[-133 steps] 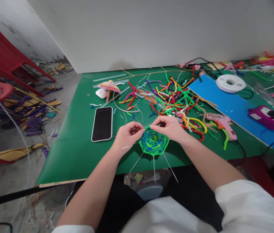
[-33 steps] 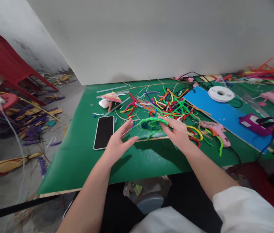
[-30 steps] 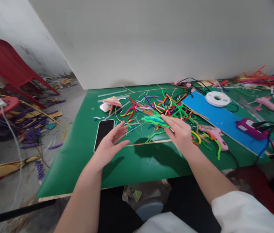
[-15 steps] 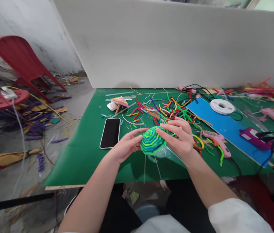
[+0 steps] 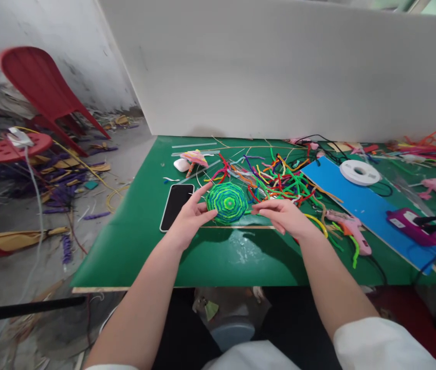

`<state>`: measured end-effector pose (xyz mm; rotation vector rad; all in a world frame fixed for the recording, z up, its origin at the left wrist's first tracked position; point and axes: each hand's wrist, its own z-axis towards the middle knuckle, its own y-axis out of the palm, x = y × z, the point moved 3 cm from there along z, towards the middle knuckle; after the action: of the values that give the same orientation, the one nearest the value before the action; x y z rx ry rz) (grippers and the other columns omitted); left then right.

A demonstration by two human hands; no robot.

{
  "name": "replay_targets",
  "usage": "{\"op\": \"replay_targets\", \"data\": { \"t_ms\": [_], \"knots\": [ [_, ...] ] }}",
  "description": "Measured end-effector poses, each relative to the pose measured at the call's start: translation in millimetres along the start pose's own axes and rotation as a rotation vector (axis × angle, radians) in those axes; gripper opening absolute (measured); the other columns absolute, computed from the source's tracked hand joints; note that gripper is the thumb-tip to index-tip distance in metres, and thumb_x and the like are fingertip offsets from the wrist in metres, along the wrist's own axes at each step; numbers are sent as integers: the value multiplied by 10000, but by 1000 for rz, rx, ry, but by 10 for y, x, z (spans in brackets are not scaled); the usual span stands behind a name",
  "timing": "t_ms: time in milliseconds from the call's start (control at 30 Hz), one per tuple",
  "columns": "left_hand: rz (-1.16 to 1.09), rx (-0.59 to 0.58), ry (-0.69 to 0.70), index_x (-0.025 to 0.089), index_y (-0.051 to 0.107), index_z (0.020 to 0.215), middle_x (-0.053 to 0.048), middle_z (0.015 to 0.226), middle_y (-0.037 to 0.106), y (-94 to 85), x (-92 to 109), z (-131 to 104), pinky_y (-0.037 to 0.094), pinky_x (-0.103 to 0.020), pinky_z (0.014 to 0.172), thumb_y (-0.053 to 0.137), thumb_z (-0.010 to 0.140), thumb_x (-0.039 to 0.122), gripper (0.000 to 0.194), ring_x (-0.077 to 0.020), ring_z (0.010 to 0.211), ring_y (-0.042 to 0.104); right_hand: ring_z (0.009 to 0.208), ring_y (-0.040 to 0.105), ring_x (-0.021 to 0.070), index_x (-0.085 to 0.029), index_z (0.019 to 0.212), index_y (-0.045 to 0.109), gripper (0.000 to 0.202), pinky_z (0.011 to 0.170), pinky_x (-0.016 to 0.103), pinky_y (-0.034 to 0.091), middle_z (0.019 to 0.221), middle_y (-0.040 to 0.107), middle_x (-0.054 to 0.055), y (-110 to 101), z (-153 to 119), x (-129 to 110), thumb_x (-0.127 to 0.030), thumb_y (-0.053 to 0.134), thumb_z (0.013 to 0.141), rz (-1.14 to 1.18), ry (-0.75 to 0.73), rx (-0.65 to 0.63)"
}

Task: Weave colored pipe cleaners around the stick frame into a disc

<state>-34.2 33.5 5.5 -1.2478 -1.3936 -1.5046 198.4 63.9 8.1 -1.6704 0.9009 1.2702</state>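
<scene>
A small round umbrella canopy (image 5: pixel 227 204) of green and blue pipe cleaners, wound in rings, is held over the front of the green table with its top facing me. My left hand (image 5: pixel 191 216) grips its left edge, thumb on the near side and index finger along the far rim. Just off the right rim is my right hand (image 5: pixel 277 213), its fingertips pinched together; what they hold, if anything, is too small to make out. Beneath the canopy a thin pale rod (image 5: pixel 241 227) runs crosswise.
A phone (image 5: pixel 175 205) lies left of my hands, near a pink-striped little umbrella (image 5: pixel 195 158). Behind are tangled pipe cleaners (image 5: pixel 279 177). To the right are a pink glue gun (image 5: pixel 351 231), a blue board (image 5: pixel 341 195), a white spool (image 5: pixel 359 172) and a purple power strip (image 5: pixel 411 226).
The canopy has tipped so its top faces me and has shifted slightly left and up. My right hand has come off its top and moved down to its right side.
</scene>
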Motion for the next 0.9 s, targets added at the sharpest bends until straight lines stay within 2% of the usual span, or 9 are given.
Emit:
{"op": "replay_targets", "data": {
  "t_ms": [67,167,300,433,567,700,800,900],
  "knots": [
    [-27,17,-1,253,319,1320,16,702,632,-10,-27,26,454,-224,677,632,709,161,693,-110,687,601,254,310,-13,-146,896,642,269,261,152,204,738,676,37,71,-13,-17,-344,594,721,109,28,38],
    [-109,30,11,276,335,1308,-1,808,638,-17,-61,59,458,-220,679,633,709,159,679,-112,730,599,236,322,0,-126,851,635,278,245,135,166,543,619,-2,189,-31,-33,-366,596,718,220,57,78],
    [-178,17,23,264,371,1275,-26,906,639,13,-110,82,462,-236,711,646,695,149,653,-129,798,603,214,325,18,-142,934,596,326,225,127,186,474,608,-20,384,-29,-12,-373,609,705,401,114,47],
    [-172,22,14,229,435,1190,-25,874,649,43,-180,98,456,-262,738,669,670,146,576,-136,782,607,219,318,10,-160,802,569,245,222,113,202,412,547,-70,476,2,12,-348,646,666,599,143,120],
    [-163,23,-20,215,471,1082,-3,821,648,69,-222,107,445,-239,722,670,664,130,471,-116,751,603,224,305,7,-167,725,537,225,219,108,189,383,491,-95,479,20,28,-334,664,645,620,157,174],
    [-157,16,-10,207,484,1015,11,796,644,108,-209,105,437,-212,701,658,671,118,396,-98,733,596,227,282,10,-171,694,525,218,218,113,200,352,415,-116,485,21,36,-342,654,653,571,101,244],
    [-140,21,-8,203,482,1002,9,796,641,131,-199,101,436,-213,699,656,673,123,381,-97,729,595,236,295,9,-167,685,532,214,221,115,219,373,414,-112,488,19,42,-350,643,667,528,56,306],
    [-86,39,-8,200,488,1001,0,816,645,134,-194,95,438,-236,718,667,669,159,379,-118,758,604,265,340,5,-165,697,539,223,227,115,238,458,466,-96,477,30,62,-357,649,664,570,65,291]
  ]
}}
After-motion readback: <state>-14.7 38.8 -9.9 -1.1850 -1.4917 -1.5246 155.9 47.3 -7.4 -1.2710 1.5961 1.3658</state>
